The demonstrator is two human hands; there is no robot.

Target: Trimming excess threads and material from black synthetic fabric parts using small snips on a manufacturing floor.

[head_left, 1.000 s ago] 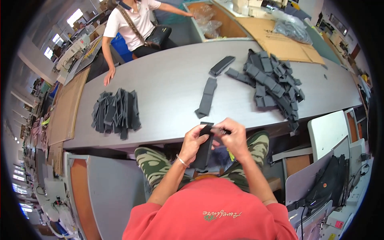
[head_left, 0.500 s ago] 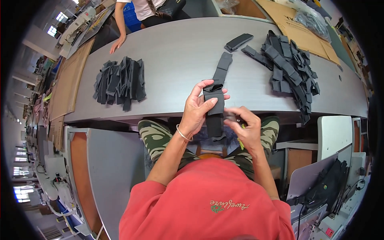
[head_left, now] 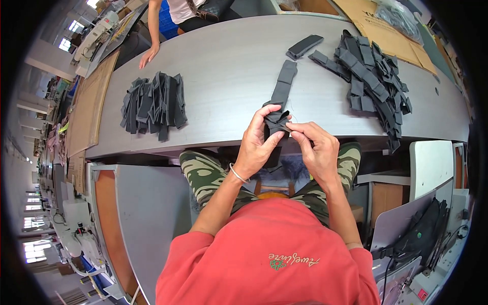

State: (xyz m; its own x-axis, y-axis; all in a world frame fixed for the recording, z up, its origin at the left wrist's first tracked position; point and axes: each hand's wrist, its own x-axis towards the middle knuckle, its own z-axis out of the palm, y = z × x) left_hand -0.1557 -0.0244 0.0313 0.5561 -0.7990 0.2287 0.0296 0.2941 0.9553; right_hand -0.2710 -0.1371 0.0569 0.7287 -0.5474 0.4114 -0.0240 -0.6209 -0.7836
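A dark grey strip of folded fabric segments (head_left: pixel 283 86) lies with its far end on the table and its near part in my hands, at the table's front edge. My left hand (head_left: pixel 258 140) is closed on it, thumb on top and fingers behind. At the strip's right edge, the fingertips of my right hand (head_left: pixel 317 147) pinch the folded cloth. The lower end hangs below my fingers, partly hidden. Whether the right palm also holds a small tool cannot be seen. Beyond the strip lies a separate folded fabric piece (head_left: pixel 304 47).
On the left of the grey table (head_left: pixel 218 66) sits a stack of fabric strips (head_left: pixel 154 107); a tangled heap of strips (head_left: pixel 373 76) lies at right. Another person's hand (head_left: pixel 149 56) rests on the far left edge. Cardboard (head_left: pixel 386 30) lies at the far right.
My right hand has moved up and inward from beside the strip to pinch it. The strip's near part is now bunched; a dark object with a yellow-green part by the right hand no longer shows.
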